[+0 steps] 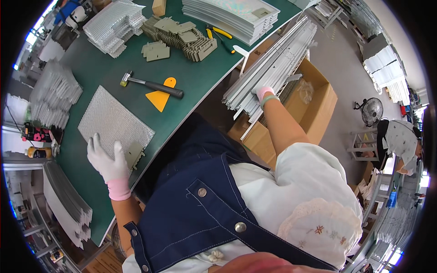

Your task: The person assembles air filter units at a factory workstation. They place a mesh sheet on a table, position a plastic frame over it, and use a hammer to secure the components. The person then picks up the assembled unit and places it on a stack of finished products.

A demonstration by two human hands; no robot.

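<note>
My left hand (107, 159), in a white glove with a pink cuff, is open over the near edge of a silvery textured sheet (111, 117) on the green table. Its fingers are spread, and the thumb points toward the far side. Just beside the palm, a small olive-grey notched plate (134, 154) lies at the sheet's corner. My right hand (265, 93), gloved too, reaches out to the right onto a bundle of long silvery metal strips (277, 59). Its fingers are largely hidden among the strips, so their grip cannot be made out.
A hammer (157, 86) lies across a yellow scraper (159, 101). Beyond them are stacked olive-grey plates (193, 43), pliers (221, 36) and piles of silvery sheets (116, 27). An open cardboard box (318, 102) stands under the strips. A fan (372, 111) and a seated person (400, 141) are farther right.
</note>
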